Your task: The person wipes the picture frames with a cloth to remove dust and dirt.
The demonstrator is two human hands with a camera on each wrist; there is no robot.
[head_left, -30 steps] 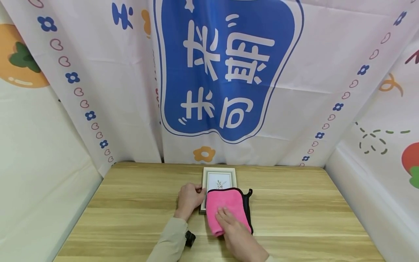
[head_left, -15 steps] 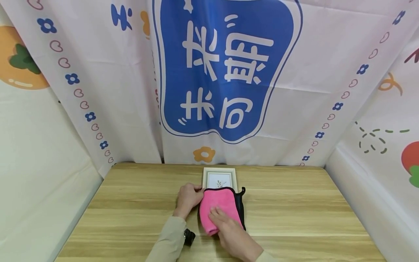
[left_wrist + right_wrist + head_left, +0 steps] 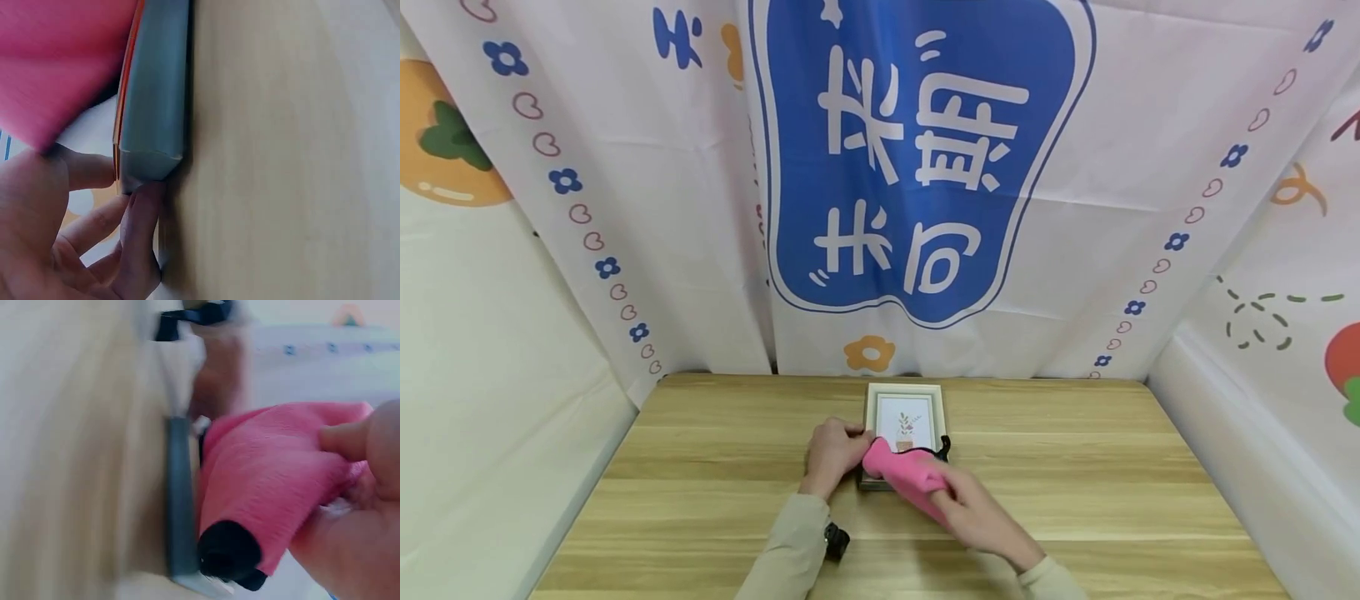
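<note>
A picture frame [image 3: 872, 402] with a pale rim and a plant print lies face up near the far edge of the table. My left hand [image 3: 837, 452] holds its left side; in the left wrist view the fingers pinch the frame's grey edge [image 3: 155, 87] at a corner. A pink cloth [image 3: 906, 473] with black trim and a black loop covers the frame's lower part. My right hand [image 3: 983, 515] grips this cloth, which is bunched and folded up between thumb and fingers in the right wrist view. The cloth hides part of the print.
The wood-grain table [image 3: 700, 517] extends to both sides of the frame. A printed curtain [image 3: 865, 342] hangs right behind its far edge, and white printed sheets [image 3: 497, 333] flank it. A black device [image 3: 837, 542] is worn on my left wrist.
My right hand lay flat on the spread cloth; it slid left, then gathered the cloth into a grip. More of the print now shows. The left hand stays at the frame's side.
</note>
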